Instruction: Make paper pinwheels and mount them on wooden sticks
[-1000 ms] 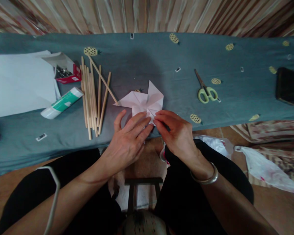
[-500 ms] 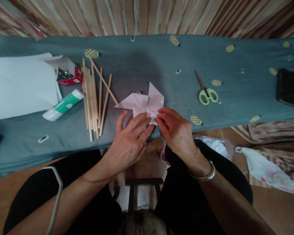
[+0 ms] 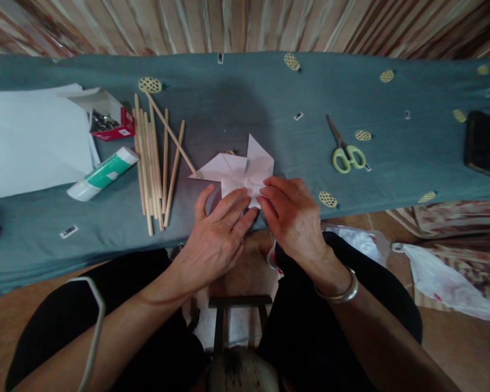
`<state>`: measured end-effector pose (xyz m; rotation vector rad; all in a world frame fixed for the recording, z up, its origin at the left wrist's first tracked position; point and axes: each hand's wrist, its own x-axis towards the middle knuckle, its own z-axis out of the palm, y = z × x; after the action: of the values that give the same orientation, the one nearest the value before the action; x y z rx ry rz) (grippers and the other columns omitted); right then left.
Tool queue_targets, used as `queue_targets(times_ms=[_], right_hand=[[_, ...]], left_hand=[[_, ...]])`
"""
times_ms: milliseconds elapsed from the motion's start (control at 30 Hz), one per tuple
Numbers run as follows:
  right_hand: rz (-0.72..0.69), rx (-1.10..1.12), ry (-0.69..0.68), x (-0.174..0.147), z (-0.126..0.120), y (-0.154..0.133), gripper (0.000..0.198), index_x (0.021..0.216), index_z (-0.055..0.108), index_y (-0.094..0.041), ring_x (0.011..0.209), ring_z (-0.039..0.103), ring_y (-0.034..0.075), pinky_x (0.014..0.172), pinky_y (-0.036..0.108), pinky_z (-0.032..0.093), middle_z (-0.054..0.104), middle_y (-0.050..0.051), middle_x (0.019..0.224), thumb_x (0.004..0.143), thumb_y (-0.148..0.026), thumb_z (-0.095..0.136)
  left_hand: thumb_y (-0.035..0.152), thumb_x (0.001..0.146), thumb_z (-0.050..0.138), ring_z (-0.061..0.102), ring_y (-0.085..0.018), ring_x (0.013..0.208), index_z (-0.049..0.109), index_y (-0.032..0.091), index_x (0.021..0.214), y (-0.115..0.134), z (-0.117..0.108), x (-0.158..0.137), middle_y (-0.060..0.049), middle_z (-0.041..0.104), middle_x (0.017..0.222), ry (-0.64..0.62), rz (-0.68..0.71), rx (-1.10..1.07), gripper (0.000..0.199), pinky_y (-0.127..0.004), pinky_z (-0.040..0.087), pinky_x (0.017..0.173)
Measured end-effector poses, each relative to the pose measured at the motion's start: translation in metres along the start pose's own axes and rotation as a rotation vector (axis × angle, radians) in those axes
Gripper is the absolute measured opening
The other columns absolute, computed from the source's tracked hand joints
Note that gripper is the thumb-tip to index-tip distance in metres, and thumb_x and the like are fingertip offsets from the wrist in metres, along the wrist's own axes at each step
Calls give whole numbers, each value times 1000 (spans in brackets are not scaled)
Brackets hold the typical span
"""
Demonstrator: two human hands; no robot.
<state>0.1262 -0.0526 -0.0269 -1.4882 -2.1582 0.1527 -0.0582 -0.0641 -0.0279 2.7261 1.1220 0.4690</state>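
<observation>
A white folded paper pinwheel lies on the cloth in front of me, with two pointed blades standing out to the upper left and the top. My left hand holds its lower part, index finger and thumb close together on the paper and the little finger sticking out to the side. On the lower right, my right hand grips a paper flap between thumb and fingers. Both hands cover the lower blades. One wooden stick lies slanted, its lower end at the left blade's tip.
Several wooden sticks lie left of the pinwheel, beside a glue tube, a red and white box of small metal pieces and white paper sheets. Green-handled scissors and a dark phone lie right on the blue-green tablecloth.
The fingers of my right hand have curled slightly further over the flap at the pinwheel's lower right. My left hand stays nearly in place. The view has shifted slightly.
</observation>
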Motion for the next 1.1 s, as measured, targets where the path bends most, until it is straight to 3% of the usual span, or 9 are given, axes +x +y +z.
queue_targets(times_ms=[267, 433, 667, 900, 1100], right_hand=[[-4, 15, -39, 5, 4, -2, 30, 115, 61, -26, 138, 39, 32, 108, 51, 39, 45, 10, 147, 91, -13, 50], [-23, -54, -83, 3, 5, -1, 31, 119, 58, -24, 142, 32, 34, 106, 54, 38, 40, 14, 150, 92, -13, 48], [-3, -24, -103, 2, 8, 0, 36, 121, 56, -29, 143, 30, 32, 105, 53, 40, 39, 8, 152, 90, -12, 50], [-27, -136, -162, 2, 7, -1, 35, 123, 58, -23, 145, 26, 33, 102, 50, 40, 38, 12, 152, 92, -13, 46], [-28, -185, -179, 3, 8, -2, 33, 124, 58, -24, 145, 24, 33, 102, 49, 40, 36, 9, 153, 94, -18, 45]], left_hand=[[16, 84, 51, 45, -29, 136, 43, 27, 137, 1, 0, 0, -8, 57, 139, -17, -30, -18, 54, -59, 7, 121], [12, 84, 47, 45, -26, 136, 42, 25, 137, 2, 2, -2, -8, 58, 139, -6, -31, -8, 55, -57, 8, 122], [12, 86, 45, 45, -24, 136, 47, 23, 132, 3, 2, -1, -8, 60, 137, 6, -12, 49, 47, -54, 2, 122], [11, 87, 44, 48, -24, 134, 52, 17, 125, 3, 3, -1, -10, 63, 133, 34, 1, 68, 39, -51, -2, 122], [11, 87, 44, 46, -24, 135, 52, 22, 127, 5, 2, -1, -8, 60, 137, -31, -42, 49, 42, -53, 2, 122]])
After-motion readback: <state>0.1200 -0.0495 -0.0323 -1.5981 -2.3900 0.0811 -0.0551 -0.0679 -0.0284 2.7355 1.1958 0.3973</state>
